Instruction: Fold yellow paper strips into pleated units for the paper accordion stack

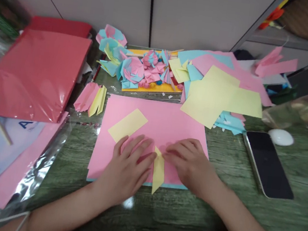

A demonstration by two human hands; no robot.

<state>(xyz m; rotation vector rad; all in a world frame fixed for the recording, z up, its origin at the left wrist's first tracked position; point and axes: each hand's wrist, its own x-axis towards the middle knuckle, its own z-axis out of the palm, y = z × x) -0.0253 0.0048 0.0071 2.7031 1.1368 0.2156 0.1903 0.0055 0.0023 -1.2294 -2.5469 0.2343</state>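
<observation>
A narrow yellow paper strip (158, 171), folded with slanted ends, lies upright on a stack of pink sheets (157, 112). My left hand (128, 167) rests over the pink paper with its fingers spread, the index fingertip against the strip's left edge. Bent together, the fingers of my right hand (190, 162) pinch near the strip's upper right corner; the exact contact is partly hidden. A flat yellow rectangle of paper (128, 124) lies on the pink stack just beyond my left fingers.
Folded pink and yellow pieces (91, 97) lie left of the stack. Behind stand paper flowers (133, 69) on a yellow tray (151, 89). Loose yellow sheets (215, 97) cover the back right. A phone (268, 164) and a white oval object (281, 137) lie right; red packs (44, 67) left.
</observation>
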